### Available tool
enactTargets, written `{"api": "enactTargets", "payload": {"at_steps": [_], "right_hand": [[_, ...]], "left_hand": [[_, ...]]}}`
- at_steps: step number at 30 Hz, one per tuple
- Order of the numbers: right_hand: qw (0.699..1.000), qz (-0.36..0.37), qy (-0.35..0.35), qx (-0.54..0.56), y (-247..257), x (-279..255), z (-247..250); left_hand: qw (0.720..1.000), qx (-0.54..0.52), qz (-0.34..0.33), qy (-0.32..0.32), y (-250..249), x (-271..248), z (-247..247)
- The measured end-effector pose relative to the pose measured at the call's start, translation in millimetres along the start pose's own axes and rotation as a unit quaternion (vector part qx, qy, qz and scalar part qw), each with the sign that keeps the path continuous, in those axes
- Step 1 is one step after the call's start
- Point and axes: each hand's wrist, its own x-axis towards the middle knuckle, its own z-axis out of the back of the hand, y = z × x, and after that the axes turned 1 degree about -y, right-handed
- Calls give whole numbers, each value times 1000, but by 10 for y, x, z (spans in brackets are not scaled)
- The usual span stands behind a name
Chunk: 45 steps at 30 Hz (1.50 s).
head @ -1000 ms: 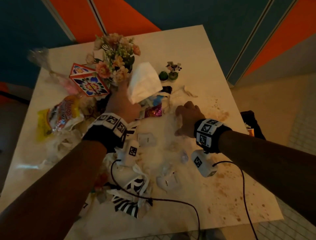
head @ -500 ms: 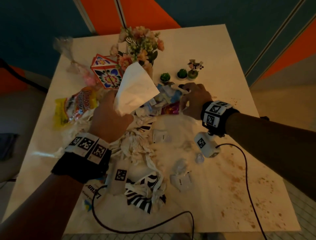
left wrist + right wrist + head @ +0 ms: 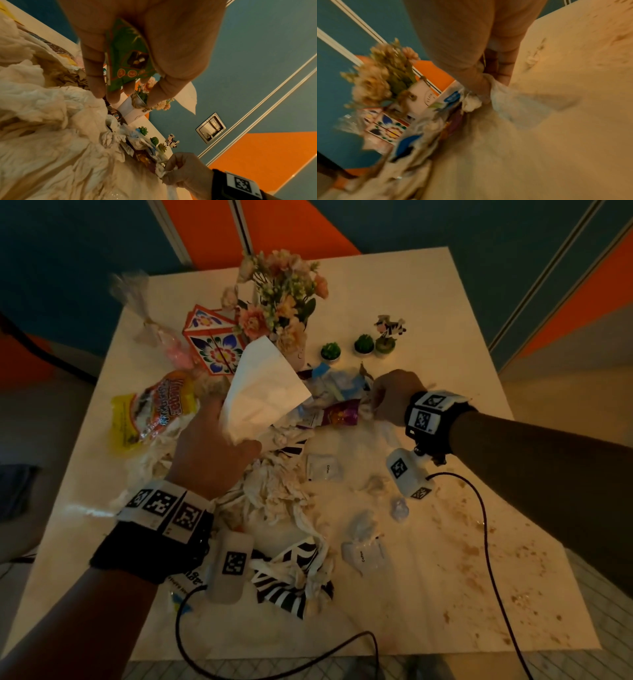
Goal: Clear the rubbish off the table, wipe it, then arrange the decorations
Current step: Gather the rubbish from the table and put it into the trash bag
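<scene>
Table (image 3: 428, 313), pale top, brown stains toward the near right corner. Decorations counted at the far side: one vase of pink and peach flowers (image 3: 281, 292); one box with painted floral panels (image 3: 214, 344), touching the vase's left side; two small green succulents (image 3: 330, 350) (image 3: 363, 344); one third small pot carrying a zebra figure (image 3: 388, 332), just beside the second succulent. Rubbish counted: one yellow and orange snack bag (image 3: 154, 412) at the left; one purple wrapper (image 3: 339, 415) mid-table; two small white sachets (image 3: 323, 468) (image 3: 363, 554), well apart; one clear twisted plastic bag (image 3: 137, 299) at the far left corner; a heap of crumpled tissues (image 3: 277, 494) in the centre, number cannot be told; black and white striped paper (image 3: 287, 587) at the near edge. Left hand (image 3: 209, 453) is raised above the heap, palm down, fingers curled around a large white folded paper (image 3: 263, 392) that stands up from it; the left wrist view shows a green printed wrapper (image 3: 128, 58) pinched in the same grasp. Right hand (image 3: 394, 397) is low at the far side of the pile, just beside the purple wrapper, knuckles up, fingers closed around a wad of white tissue (image 3: 471, 103).
</scene>
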Motion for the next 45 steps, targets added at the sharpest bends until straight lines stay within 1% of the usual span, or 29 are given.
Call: {"api": "enactTargets", "payload": {"at_steps": [4, 9, 14, 17, 22, 26, 28, 30, 33, 37, 38, 42, 45], "right_hand": [[998, 8, -27, 64, 33, -149, 285], [987, 57, -80, 128, 72, -383, 680], [977, 84, -127, 147, 38, -569, 953], [969, 74, -150, 182, -177, -692, 1126], [939, 72, -202, 268, -636, -989, 1461], [936, 92, -200, 273, -1009, -1165, 1772], [937, 102, -199, 267, -1231, -1265, 1907], [938, 98, -199, 268, -1490, -1376, 2012], [938, 80, -203, 271, -1919, -1562, 2089], [941, 60, -203, 266, -2530, -1682, 2064], [941, 51, -194, 272, -2697, -1687, 2015], [954, -35, -142, 263, -3395, -1561, 1559], [967, -101, -59, 228, -3803, -1393, 1084]], "left_hand": [[1000, -12, -15, -11, -93, -60, 34], [998, -26, -44, -41, -295, -150, 88], [997, -33, -56, -43, -486, -141, 108], [996, -28, -71, -42, -667, -138, 77], [995, -41, -90, -17, -1116, -136, -60], [991, -58, -119, -34, -1550, -165, -280], [988, -71, -136, -30, -1745, -202, -437], [987, -86, -135, -26, -1939, -253, -621], [989, -91, -116, 0, -2267, -362, -969], [980, -173, -83, 50, -2697, -515, -1470], [977, -189, -72, 74, -2794, -542, -1607], [956, -233, -7, 178, -3249, -648, -2204], [926, -262, 88, 258, -3553, -759, -2733]]}}
